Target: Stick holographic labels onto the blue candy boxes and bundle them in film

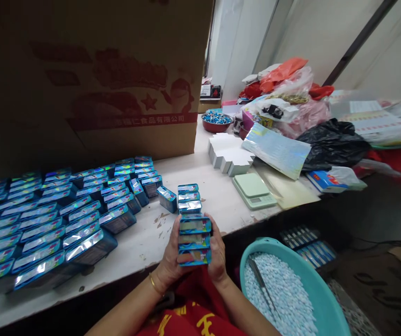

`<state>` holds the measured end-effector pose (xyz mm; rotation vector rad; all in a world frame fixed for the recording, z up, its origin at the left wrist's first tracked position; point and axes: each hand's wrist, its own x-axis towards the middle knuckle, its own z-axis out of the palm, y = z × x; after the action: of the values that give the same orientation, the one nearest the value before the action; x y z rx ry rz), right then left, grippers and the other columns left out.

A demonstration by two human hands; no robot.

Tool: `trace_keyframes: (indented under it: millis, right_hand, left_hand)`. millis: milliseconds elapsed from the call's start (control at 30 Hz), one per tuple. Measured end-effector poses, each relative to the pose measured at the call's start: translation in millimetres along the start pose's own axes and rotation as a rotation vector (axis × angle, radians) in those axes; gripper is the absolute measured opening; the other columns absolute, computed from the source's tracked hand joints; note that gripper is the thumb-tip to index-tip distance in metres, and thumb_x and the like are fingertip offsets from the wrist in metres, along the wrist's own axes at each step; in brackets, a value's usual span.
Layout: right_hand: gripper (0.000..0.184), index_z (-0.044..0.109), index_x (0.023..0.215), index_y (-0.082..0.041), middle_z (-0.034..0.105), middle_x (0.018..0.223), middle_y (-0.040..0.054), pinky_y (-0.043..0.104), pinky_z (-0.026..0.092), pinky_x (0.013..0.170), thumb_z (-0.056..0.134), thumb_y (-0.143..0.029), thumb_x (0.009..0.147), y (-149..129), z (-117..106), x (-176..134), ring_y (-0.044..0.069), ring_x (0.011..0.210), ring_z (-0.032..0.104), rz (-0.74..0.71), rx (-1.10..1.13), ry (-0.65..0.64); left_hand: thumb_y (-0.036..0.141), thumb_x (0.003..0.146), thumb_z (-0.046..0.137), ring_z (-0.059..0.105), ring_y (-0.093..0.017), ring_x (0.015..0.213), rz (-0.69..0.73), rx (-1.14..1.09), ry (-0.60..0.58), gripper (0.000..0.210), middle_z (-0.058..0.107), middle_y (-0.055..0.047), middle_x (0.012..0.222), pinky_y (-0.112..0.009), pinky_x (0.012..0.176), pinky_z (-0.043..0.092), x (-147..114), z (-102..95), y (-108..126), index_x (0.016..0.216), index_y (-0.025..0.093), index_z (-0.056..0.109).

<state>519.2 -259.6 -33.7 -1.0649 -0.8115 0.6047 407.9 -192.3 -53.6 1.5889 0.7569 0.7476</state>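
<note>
Between my two hands is a short row of three shiny blue boxes [195,240], held at the table's front edge. My left hand [171,252] presses on their left side, and my right hand [217,252] closes on the right side. Just beyond them on the table stand several more blue boxes [189,198] in a line. One single blue box [167,199] is set at an angle to their left. Rows of the same blue boxes [42,231] fill the table's left part.
A big cardboard carton [133,135] rises behind the rows. To the right are a pale green scale [254,190], stacked white card [230,151] and a heap of plastic bags [287,93]. A teal tub [329,303] of small pale-blue pieces with tongs [261,282] stands below the edge.
</note>
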Motion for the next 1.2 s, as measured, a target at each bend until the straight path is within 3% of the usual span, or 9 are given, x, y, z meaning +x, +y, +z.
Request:
trace_keyframes:
  millis: [167, 300, 500, 633, 733, 867, 967, 1067, 1200]
  right_hand:
    - [0.047, 0.04, 0.129, -0.021, 0.047, 0.127, 0.0068, 0.042, 0.034, 0.099, 0.033, -0.042, 0.088, 13, 0, 26, 0.023, 0.118, 0.042, 0.125, -0.155, 0.019]
    - [0.049, 0.04, 0.13, -0.021, 0.025, 0.142, 0.0071, 0.046, 0.021, 0.105, 0.037, -0.044, 0.086, -10, -9, 45, 0.026, 0.129, 0.023, -0.006, -0.601, 0.017]
    - [0.07, 0.039, 0.13, -0.028, 0.034, 0.138, 0.007, 0.057, 0.005, 0.104, 0.059, -0.055, 0.069, -32, 4, 61, 0.031, 0.13, 0.019, -0.353, -0.94, -0.559]
    - [0.068, 0.03, 0.135, -0.026, 0.031, 0.14, 0.0084, 0.056, 0.015, 0.103, 0.052, -0.053, 0.076, -21, -7, 74, 0.028, 0.13, 0.022, -0.262, -0.896, -0.658]
    - [0.056, 0.036, 0.131, -0.026, 0.031, 0.14, 0.0073, 0.048, 0.024, 0.103, 0.05, -0.044, 0.081, -23, -56, 92, 0.023, 0.129, 0.026, -0.219, -0.812, -0.37]
    - [0.031, 0.062, 0.104, -0.019, 0.057, 0.117, 0.009, 0.037, 0.034, 0.097, 0.051, -0.035, 0.08, -36, -171, 118, 0.019, 0.111, 0.049, -0.202, -0.912, 0.146]
    - [0.029, 0.065, 0.096, -0.015, 0.064, 0.101, 0.0085, 0.03, 0.041, 0.087, 0.047, -0.032, 0.081, -43, -259, 141, 0.017, 0.094, 0.057, 0.051, -1.197, 0.472]
    - [0.028, 0.066, 0.095, -0.015, 0.063, 0.102, 0.0092, 0.031, 0.039, 0.086, 0.059, -0.028, 0.071, -39, -315, 164, 0.02, 0.096, 0.055, 0.168, -1.269, 0.5]
    - [0.033, 0.068, 0.092, -0.02, 0.061, 0.103, 0.0067, 0.03, 0.038, 0.082, 0.068, -0.029, 0.06, -17, -339, 184, 0.02, 0.096, 0.052, 0.274, -1.307, 0.483]
  left_hand:
    - [0.035, 0.053, 0.075, 0.034, -0.031, 0.124, 0.181, 0.161, 0.004, 0.112, 0.03, -0.011, 0.14, -0.048, 0.102, 0.03, 17, -5.0, -2, 0.139, 0.026, 0.005]
    - [0.04, 0.05, 0.076, 0.019, -0.032, 0.131, 0.098, 0.192, 0.008, 0.111, 0.022, -0.014, 0.143, -0.049, 0.105, 0.019, 20, -14.9, 2, 0.138, 0.021, 0.012]
    - [0.034, 0.088, 0.03, 0.021, -0.019, 0.132, 0.254, 0.334, 0.253, 0.052, 0.023, -0.007, 0.144, -0.04, 0.107, 0.018, 57, -55.3, 38, 0.137, 0.022, 0.019]
    - [0.014, 0.076, 0.038, 0.022, -0.025, 0.131, 0.347, 0.938, -0.045, 0.051, 0.039, -0.007, 0.136, -0.051, 0.105, 0.014, 108, -75.6, 56, 0.127, 0.021, 0.041]
    - [0.008, 0.068, 0.041, 0.035, -0.028, 0.123, 0.389, 1.241, -0.274, 0.057, 0.048, -0.009, 0.128, -0.055, 0.102, 0.015, 133, -84.2, 56, 0.124, 0.02, 0.044]
    - [0.014, 0.076, 0.034, 0.056, -0.024, 0.093, 0.487, 1.47, -0.288, 0.046, 0.062, -0.009, 0.104, -0.045, 0.089, 0.035, 146, -108.6, 48, 0.118, 0.02, 0.051]
    - [0.028, 0.074, 0.038, 0.06, -0.026, 0.077, 0.414, 1.601, -0.223, 0.041, 0.066, -0.013, 0.09, -0.041, 0.069, 0.044, 142, -136.1, 41, 0.105, 0.015, 0.06]
    - [0.03, 0.072, 0.036, 0.06, -0.029, 0.082, 0.39, 1.622, -0.101, 0.04, 0.066, -0.014, 0.094, -0.041, 0.065, 0.046, 127, -153.6, 41, 0.097, 0.015, 0.062]
    - [0.04, 0.074, 0.035, 0.057, -0.031, 0.089, 0.405, 1.617, 0.025, 0.043, 0.063, -0.011, 0.104, -0.046, 0.07, 0.045, 104, -141.3, 56, 0.104, 0.019, 0.059]
